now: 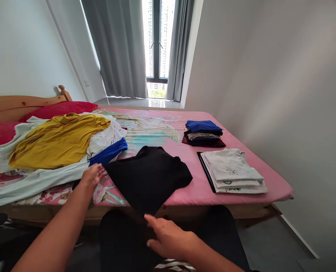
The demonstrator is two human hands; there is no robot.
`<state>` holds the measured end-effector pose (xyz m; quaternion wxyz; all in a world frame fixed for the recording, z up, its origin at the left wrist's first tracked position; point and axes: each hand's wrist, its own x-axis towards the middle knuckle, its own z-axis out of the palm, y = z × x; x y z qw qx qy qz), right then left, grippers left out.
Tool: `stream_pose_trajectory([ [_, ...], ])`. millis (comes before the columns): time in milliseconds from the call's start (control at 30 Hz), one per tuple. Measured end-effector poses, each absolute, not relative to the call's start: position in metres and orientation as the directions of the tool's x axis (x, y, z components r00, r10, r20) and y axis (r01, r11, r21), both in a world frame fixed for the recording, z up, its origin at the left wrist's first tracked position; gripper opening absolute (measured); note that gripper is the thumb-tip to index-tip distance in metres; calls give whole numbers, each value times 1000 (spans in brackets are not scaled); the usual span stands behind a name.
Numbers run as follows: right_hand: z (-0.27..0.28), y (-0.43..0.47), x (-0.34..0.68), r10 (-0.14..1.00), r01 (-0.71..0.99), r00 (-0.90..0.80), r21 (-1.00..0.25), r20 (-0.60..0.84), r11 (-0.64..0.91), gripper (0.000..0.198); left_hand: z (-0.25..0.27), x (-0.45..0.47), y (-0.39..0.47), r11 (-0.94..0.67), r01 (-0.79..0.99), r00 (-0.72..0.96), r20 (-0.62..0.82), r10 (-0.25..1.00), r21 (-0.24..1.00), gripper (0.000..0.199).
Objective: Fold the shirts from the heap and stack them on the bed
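Observation:
A black T-shirt (153, 177) lies spread on the bed's near side, its sleeves and neck pointing away from me and to the right. My left hand (93, 174) is closed at the shirt's left corner, fingers pinching the cloth. At the near corner, which hangs past the bed edge, my right hand (168, 235) grips the fabric with its fingertips; dark cloth against dark trousers partly hides this hold. The hem stretches between both hands. Just beyond my left hand lies a blue garment (110, 152).
Left on the bed (168, 200) is a loose heap with a mustard-yellow garment (60, 139) over white clothes (105, 139). To the right sit folded white T-shirts (230, 166) and, behind them, a folded stack topped with blue (203, 125). A wall (284, 94) borders the right side.

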<state>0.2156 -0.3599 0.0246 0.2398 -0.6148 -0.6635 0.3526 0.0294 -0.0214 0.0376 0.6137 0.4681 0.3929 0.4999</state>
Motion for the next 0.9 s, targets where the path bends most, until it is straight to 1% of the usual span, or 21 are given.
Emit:
stream_pose_trajectory([
  [33,18,-359,214,968,664,-193,-748,-160,9,55,18,18,-36,119,-212,126,-94,988,970,12],
  [67,12,-358,215,958,673,-220,-740,-182,14,45,-2,8,-53,174,-186,78,-162,984,967,12],
  [100,7,-356,220,961,673,-209,-740,-180,8,36,-22,-2,-71,227,-165,52,-221,974,960,11],
  [133,2,-354,227,974,665,-161,-747,-157,-10,30,-43,-10,-91,294,-148,23,-294,955,944,10],
  [167,-4,-350,236,990,649,-79,-759,-120,-41,28,-63,-17,-111,394,-145,2,-398,917,908,11],
  [233,-17,-341,262,989,599,145,-793,-25,-108,26,-98,-24,-149,574,-61,68,-570,819,817,20],
  [300,-33,-329,294,918,563,390,-808,76,-173,23,-125,-21,-178,656,39,139,-655,743,753,30],
  [333,-41,-325,310,864,564,486,-802,129,-197,22,-133,-16,-188,668,70,178,-669,722,740,36],
  [400,-54,-317,340,777,591,591,-771,216,-236,21,-143,0,-200,663,65,269,-653,708,746,47],
  [500,-66,-312,371,730,647,624,-708,279,-282,26,-143,29,-206,643,13,362,-603,711,766,55],
  [600,-69,-307,388,710,664,658,-639,252,-388,28,-144,51,-210,639,27,398,-595,698,769,51],
  [700,-70,-302,394,686,605,720,-582,108,-544,24,-152,59,-219,665,-15,451,-589,671,747,40],
  [767,-73,-304,393,675,569,736,-578,41,-585,19,-159,58,-225,688,-70,481,-580,657,722,36],
  [800,-76,-307,392,667,559,744,-588,44,-584,18,-162,56,-228,697,-100,487,-576,657,710,36],
  [900,-86,-325,386,613,541,781,-619,119,-569,18,-167,50,-230,705,-180,464,-573,676,686,34],
])
